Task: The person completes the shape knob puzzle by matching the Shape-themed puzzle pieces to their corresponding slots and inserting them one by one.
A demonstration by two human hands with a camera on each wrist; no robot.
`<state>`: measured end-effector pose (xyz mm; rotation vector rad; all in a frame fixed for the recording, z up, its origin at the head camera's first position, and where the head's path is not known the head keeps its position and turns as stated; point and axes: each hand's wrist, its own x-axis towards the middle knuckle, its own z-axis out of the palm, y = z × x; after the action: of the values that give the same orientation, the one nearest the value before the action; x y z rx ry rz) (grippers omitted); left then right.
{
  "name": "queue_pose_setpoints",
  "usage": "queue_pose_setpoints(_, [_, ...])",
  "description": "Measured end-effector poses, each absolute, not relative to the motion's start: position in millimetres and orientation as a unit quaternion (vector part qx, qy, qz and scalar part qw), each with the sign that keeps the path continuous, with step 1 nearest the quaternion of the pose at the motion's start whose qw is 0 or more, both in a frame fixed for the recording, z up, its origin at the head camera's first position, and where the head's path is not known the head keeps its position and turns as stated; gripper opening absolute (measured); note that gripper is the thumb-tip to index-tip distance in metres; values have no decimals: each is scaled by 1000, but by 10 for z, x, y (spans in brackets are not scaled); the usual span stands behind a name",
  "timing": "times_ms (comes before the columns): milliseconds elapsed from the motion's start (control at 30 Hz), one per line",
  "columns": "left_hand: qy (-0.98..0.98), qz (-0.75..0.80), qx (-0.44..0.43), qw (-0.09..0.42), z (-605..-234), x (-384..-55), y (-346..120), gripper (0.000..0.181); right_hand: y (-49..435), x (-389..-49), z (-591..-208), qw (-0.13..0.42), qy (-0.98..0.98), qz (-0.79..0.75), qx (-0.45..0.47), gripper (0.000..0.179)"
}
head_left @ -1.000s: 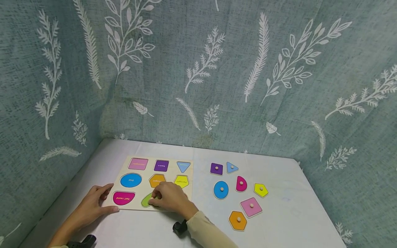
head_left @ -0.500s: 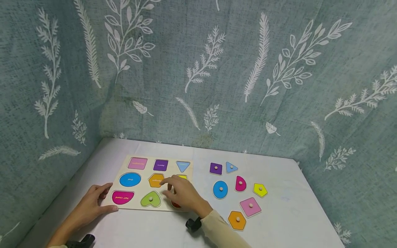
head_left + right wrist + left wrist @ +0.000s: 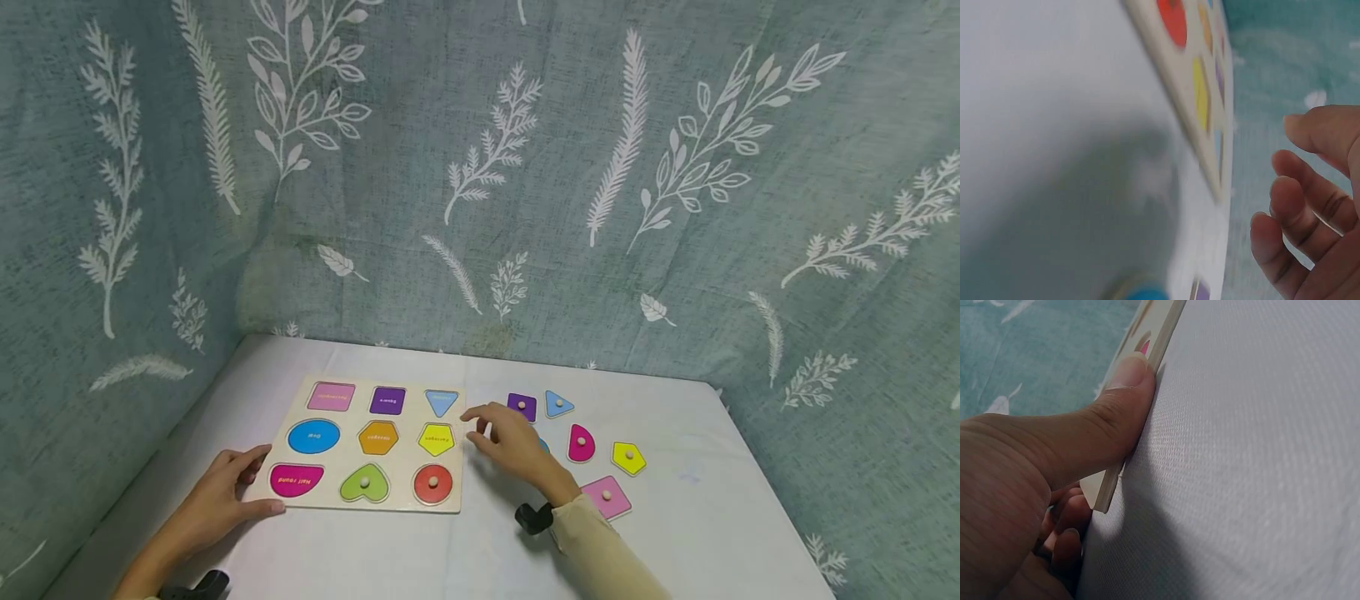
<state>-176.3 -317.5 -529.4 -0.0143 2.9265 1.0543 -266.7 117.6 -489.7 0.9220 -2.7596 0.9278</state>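
1. The right hand (image 3: pixel 512 437) has left the puzzle board (image 3: pixel 352 500) and now hovers over the loose pieces, above the blue oval piece (image 3: pixel 542 445), fingers relaxed and empty.
2. The red circle (image 3: pixel 432 483), covered before, now shows seated in the board.
3. The left hand (image 3: pixel 217 500) stays at the board's near left corner.
4. Only the left wrist view shows its thumb (image 3: pixel 1124 403) pressed against the board's edge, fingers curled beneath.

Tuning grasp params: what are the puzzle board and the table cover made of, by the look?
Puzzle board: likely light wood or plywood, with a pale bare edge and a matt printed face. Table cover: white woven cloth, with a fine visible weave.
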Motion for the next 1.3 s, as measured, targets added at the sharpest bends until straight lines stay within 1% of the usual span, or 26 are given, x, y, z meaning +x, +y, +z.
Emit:
queue_pose_setpoints(300, [939, 343, 3, 8, -5312, -1771, -3141, 112, 1829, -2756, -4914, 50, -913, 315, 254, 29])
queue_pose_setpoints(467, [939, 344, 2, 6, -5288, -1756, -3116, 113, 2147, -2772, -4918, 65, -926, 298, 222, 30])
queue_pose_setpoints(600, [938, 346, -6, 12, -5272, -1748, -3113, 117, 2360, -2781, -4932, 78, -935, 289, 191, 28])
queue_pose_setpoints(800, [937, 348, -7, 15, -5264, -1752, -3134, 117, 2593, -2789, -5004, 90, -943, 277, 161, 28])
queue_pose_setpoints(967, [938, 346, -6, 15, -5274, -1733, -3156, 116, 2714, -2778, -5105, 74, -949, 278, 130, 26])
queue_pose_setpoints(1100, [940, 341, -4, 12, -5296, -1703, -3175, 115, 2772, -2765, -5169, 50, -950, 288, 109, 23])
queue_pose_setpoints(1300, [939, 344, -3, 4, -5307, -1706, -3183, 114, 2802, -2779, -5156, 25, -950, 300, 84, 14])
